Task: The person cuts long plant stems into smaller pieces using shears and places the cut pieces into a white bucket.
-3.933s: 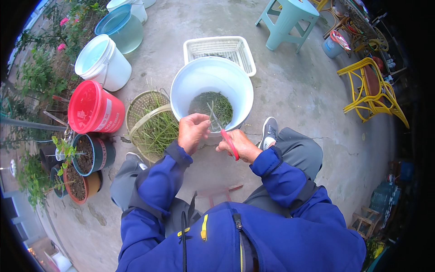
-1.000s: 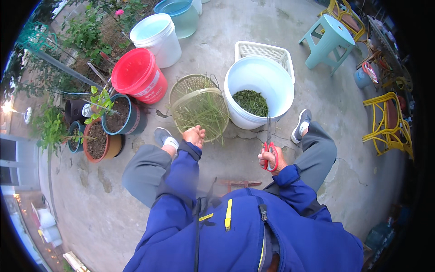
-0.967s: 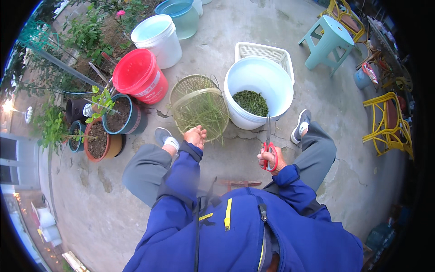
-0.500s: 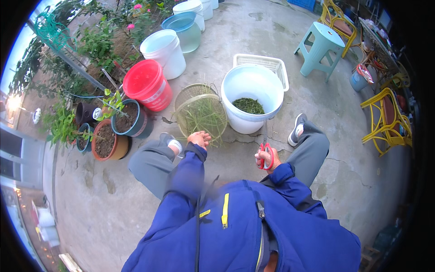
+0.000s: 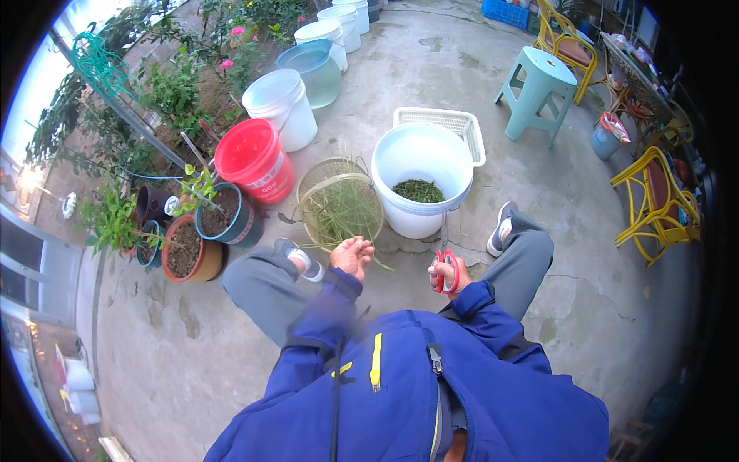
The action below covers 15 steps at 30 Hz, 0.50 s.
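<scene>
My left hand is at the near rim of a woven basket, its fingers curled on a few long green blades of grass. More loose grass lies in the basket, and some stalks poke over its edge. My right hand grips red-handled scissors, the blades pointing away from me toward the white bucket. Chopped green grass covers part of the bucket's bottom. The basket stands just left of the bucket, between my feet.
Behind the bucket lies a white plastic basket. A red bucket, a white bucket and potted plants line the left side. A light-blue stool and yellow chairs stand on the right.
My left hand has drawn back slightly toward me and to the right, its fingers more curled. The right hand with the scissors has hardly moved. The view has shifted a little.
</scene>
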Motion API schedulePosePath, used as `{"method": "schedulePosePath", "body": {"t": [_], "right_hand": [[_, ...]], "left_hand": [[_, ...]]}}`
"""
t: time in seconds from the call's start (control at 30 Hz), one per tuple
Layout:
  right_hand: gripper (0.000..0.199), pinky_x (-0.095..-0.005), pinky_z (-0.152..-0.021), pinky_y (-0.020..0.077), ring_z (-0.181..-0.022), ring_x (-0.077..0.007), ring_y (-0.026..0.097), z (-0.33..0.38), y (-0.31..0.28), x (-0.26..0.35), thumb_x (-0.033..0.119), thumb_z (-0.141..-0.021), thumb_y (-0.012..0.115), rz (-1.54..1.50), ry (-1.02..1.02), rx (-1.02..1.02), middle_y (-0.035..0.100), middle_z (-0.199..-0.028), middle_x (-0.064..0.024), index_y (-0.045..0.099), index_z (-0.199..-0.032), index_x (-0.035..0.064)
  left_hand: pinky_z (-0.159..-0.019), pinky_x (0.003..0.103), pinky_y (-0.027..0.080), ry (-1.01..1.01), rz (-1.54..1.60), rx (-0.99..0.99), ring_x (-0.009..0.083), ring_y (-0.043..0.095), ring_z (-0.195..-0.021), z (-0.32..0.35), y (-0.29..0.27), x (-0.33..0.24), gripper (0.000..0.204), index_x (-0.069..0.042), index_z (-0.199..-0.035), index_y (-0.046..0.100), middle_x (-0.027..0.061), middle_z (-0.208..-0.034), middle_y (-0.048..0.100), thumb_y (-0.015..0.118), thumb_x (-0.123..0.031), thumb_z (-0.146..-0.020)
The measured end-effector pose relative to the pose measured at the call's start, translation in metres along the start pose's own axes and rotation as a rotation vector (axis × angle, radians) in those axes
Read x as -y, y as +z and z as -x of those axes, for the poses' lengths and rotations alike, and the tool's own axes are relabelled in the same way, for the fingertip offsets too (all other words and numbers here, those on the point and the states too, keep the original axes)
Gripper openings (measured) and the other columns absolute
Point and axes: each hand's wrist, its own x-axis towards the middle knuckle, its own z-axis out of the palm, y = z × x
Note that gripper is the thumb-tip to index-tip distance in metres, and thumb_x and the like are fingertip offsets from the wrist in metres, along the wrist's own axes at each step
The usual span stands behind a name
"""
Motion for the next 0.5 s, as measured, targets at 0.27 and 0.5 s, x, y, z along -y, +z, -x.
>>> {"method": "schedulePosePath", "body": {"t": [0.27,0.5], "right_hand": [[0.015,-0.0317,-0.047,0.0393,-0.052,-0.0149,0.05,-0.002,-0.003,0.003,0.004,-0.074,0.068,-0.069,-0.046,-0.009,0.051,-0.066,-0.005,0.053,-0.079,0.0036],[0.015,-0.0282,-0.048,0.0391,-0.053,-0.012,0.05,0.017,-0.004,0.038,0.01,-0.078,0.068,-0.06,-0.195,-0.05,0.05,-0.066,-0.002,0.054,-0.081,0.0053]], "left_hand": [[-0.051,0.024,0.05,0.162,-0.158,0.381,0.0168,0.066,-0.069,0.067,0.086,-0.029,0.012,-0.001,-0.106,0.058,0.0093,-0.087,0.066,0.057,-0.007,-0.095],[-0.049,0.022,0.05,0.377,-0.472,0.474,0.0145,0.066,-0.065,0.082,0.096,-0.032,0.013,0.003,-0.106,0.057,0.0103,-0.084,0.066,0.053,-0.003,-0.096]]}}
